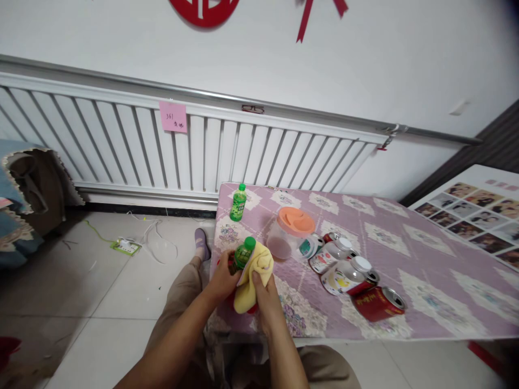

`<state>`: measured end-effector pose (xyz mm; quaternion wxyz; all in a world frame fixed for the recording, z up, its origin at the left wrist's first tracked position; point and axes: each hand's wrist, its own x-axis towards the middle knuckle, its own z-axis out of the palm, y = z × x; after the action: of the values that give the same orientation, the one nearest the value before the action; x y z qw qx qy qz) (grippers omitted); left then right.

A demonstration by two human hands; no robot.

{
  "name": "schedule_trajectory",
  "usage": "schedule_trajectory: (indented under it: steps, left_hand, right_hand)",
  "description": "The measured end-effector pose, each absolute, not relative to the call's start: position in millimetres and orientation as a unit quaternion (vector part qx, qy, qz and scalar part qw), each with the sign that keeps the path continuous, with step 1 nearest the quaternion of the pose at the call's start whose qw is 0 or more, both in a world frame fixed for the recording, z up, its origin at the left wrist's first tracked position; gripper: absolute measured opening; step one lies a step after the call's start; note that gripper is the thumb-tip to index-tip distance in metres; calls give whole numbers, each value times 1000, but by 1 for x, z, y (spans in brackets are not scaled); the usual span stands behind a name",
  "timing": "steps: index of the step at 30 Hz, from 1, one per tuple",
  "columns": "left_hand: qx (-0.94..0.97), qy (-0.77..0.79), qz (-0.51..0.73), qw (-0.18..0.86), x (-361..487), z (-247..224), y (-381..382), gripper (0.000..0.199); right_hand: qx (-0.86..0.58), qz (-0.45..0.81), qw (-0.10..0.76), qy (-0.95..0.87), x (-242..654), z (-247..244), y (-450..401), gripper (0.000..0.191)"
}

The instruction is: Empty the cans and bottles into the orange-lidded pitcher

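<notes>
My left hand (224, 275) is wrapped round a green-capped plastic bottle (244, 253), tilted a little above the table's near left corner. In my right hand (265, 297) is a folded yellow cloth (253, 281), pressed against the bottle's right side. The cloth and my fingers hide the bottle's lower part. Something red, mostly covered by my hands, lies beneath them. Farther back, a second green bottle (238, 203) stands upright near the table's left edge. Right of my hands is a clear plastic container (280, 240) with an orange lid.
Beyond the container, clear white-capped bottles (344, 275) and red cans (377, 303) lie or stand in a row on the flowered tablecloth (430, 302). A white radiator (243, 151) runs behind the table. On the floor at left are a power strip (126, 246) and loose cables.
</notes>
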<state>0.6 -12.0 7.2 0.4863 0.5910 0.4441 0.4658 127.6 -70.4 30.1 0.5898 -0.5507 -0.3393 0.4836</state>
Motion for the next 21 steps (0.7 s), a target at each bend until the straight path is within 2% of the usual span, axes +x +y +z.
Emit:
schedule_trajectory:
  steps: [3,9,14,18,21]
  left_hand:
    - [605,388,455,526,-14,15,-7,40]
    - [665,400,389,497,-37,30,10,69]
    - [693,389,340,503,-40,35,20,63]
    - [665,346,364,553,-30,27,15,61]
    - [646,350,396,551,-22,19,7,55]
  right_hand:
    - [-550,484,591,-337,129,30,-69,65]
    - [-540,501,591,-329,130,31,-67,62]
    - [-543,500,591,-327,131,29,-66,65]
    - [-537,494,596,-335,131,29,-66,70]
    - [-535,491,600,-337,131,29,-66,73]
